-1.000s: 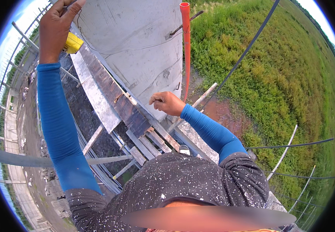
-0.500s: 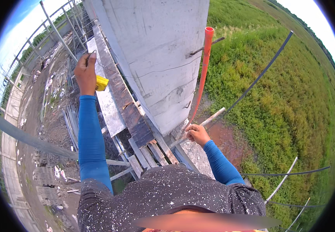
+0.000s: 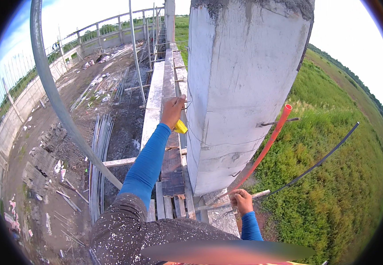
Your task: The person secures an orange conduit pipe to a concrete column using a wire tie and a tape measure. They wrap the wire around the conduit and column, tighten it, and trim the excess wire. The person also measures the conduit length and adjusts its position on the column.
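My left hand (image 3: 173,111) is raised at the left side of a tall grey concrete column (image 3: 240,84). Its fingers are closed on a dark thin wire (image 3: 188,105) at the fingertips. A yellow block-like object (image 3: 181,127) sticks out under the palm; its kind is unclear. Across the column's front face runs a thin wire line (image 3: 226,144), toward a rusty bar stub (image 3: 279,123) on the right. Low at the column's right foot, my right hand (image 3: 241,201) is closed in a pinch beside an orange pipe (image 3: 271,143). What it holds is hidden.
Narrow scaffold planks (image 3: 172,170) run along the column's left. A grey metal tube (image 3: 59,97) curves up at the left, above ground strewn with metal pipes (image 3: 101,154). A short pole (image 3: 257,194) and a dark rod (image 3: 317,163) jut out over grass at right.
The view has swung, so the column stands more upright and more of the left side shows. My left hand now appears closer to the column; my right hand stays by the pipe's base.
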`<state>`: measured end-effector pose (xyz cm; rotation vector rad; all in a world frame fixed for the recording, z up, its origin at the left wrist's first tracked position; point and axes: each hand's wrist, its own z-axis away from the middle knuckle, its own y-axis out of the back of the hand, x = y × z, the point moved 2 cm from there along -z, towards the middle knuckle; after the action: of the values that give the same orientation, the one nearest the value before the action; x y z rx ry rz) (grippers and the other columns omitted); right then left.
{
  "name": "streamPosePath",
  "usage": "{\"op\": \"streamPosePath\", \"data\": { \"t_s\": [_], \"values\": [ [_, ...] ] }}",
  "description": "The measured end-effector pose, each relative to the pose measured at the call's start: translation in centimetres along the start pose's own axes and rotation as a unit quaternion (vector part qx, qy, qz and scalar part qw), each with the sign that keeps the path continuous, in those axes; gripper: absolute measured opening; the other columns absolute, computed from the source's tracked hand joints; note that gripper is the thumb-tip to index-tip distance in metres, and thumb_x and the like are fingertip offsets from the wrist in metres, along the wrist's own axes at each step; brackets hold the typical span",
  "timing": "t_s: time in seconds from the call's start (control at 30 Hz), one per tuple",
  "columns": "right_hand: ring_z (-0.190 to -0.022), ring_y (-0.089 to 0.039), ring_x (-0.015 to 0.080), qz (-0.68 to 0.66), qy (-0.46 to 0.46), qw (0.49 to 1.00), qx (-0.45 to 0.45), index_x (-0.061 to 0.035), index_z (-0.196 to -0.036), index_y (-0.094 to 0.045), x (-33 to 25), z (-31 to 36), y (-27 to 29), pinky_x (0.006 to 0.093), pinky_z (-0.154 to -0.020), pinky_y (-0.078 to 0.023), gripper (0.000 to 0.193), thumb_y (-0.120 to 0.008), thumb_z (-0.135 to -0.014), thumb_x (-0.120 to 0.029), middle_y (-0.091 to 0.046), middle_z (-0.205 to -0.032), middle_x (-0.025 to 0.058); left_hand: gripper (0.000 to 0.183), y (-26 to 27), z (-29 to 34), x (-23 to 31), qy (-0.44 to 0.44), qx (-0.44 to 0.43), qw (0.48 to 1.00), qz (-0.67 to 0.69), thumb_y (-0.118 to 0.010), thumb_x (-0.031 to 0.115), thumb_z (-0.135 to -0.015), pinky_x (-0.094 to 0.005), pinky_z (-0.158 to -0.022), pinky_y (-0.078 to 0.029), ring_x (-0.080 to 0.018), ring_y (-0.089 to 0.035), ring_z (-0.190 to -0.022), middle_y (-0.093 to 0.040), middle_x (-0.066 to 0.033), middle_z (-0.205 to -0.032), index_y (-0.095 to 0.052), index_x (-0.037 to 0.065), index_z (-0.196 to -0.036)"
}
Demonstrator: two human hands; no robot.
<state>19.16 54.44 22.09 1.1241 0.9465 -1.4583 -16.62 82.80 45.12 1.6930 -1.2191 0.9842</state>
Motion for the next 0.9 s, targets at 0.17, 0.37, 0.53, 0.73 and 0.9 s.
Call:
{"op": "streamPosePath", "data": {
  "t_s": [0.17, 0.37, 0.53, 0.73, 0.9],
  "values": [
    [-0.061, -0.065, 0.0142, -0.107, 0.01, 0.993, 0.051, -0.0037, -0.104, -0.068, 0.5, -1.6, 0.8, 0.0285, -0.056, -0.055, 0.013, -0.056, -0.098, -0.006, -0.069, -0.076, 0.0056, 0.057, 4.1, 1.3, -2.0, 0.001, 0.127, 0.992, 0.014, -0.063, 0.047, -0.103, -0.0382, -0.063, -0.041, -0.0163, -0.046, -0.066, -0.05, -0.0052, -0.065, -0.057, -0.001, -0.074],
    [-0.057, -0.064, 0.0145, -0.116, 0.011, 0.993, 0.003, -0.0053, -0.105, -0.066, 1.8, -4.3, -0.8, 0.0285, -0.051, -0.054, 0.014, -0.054, -0.099, -0.006, -0.069, -0.076, 0.0072, 0.052, 9.9, 4.3, -3.1, -0.037, 0.272, 0.959, -0.065, -0.065, 0.042, -0.103, -0.0373, -0.061, -0.037, -0.0125, -0.039, -0.067, -0.045, -0.003, -0.066, -0.055, 0.001, -0.073],
    [-0.058, -0.064, 0.0123, -0.054, -0.015, 0.997, -0.058, -0.0052, -0.106, -0.067, 3.1, -4.5, -2.6, 0.027, -0.052, -0.054, 0.013, -0.055, -0.1, -0.007, -0.07, -0.078, 0.0067, 0.054, 12.0, 10.8, -7.2, 0.058, 0.203, 0.964, -0.162, -0.066, 0.045, -0.101, -0.0407, -0.06, -0.038, -0.016, -0.042, -0.063, -0.048, -0.0075, -0.065, -0.055, -0.001, -0.074],
    [-0.067, -0.062, 0.0104, 0.017, -0.032, 0.989, -0.146, -0.0014, -0.105, -0.069, 3.7, -2.6, -5.8, 0.0256, -0.062, -0.052, 0.015, -0.056, -0.1, -0.008, -0.07, -0.084, 0.0063, 0.051, 9.9, 23.2, -12.6, 0.176, 0.021, 0.957, -0.231, -0.069, 0.042, -0.098, -0.0446, -0.062, -0.044, -0.0256, -0.055, -0.062, -0.058, -0.0164, -0.07, -0.058, -0.003, -0.076],
    [-0.082, -0.066, 0.0116, 0.048, -0.013, 0.953, -0.299, 0.001, -0.114, -0.071, -0.5, -0.7, -8.7, 0.0281, -0.075, -0.054, 0.023, -0.061, -0.1, -0.015, -0.073, -0.094, 0.0071, 0.047, 6.1, 28.1, -12.7, 0.215, -0.047, 0.957, -0.189, -0.069, 0.04, -0.1, -0.0385, -0.064, -0.043, -0.0176, -0.047, -0.065, -0.049, -0.0072, -0.069, -0.056, 0.001, -0.077]
  ]
}}
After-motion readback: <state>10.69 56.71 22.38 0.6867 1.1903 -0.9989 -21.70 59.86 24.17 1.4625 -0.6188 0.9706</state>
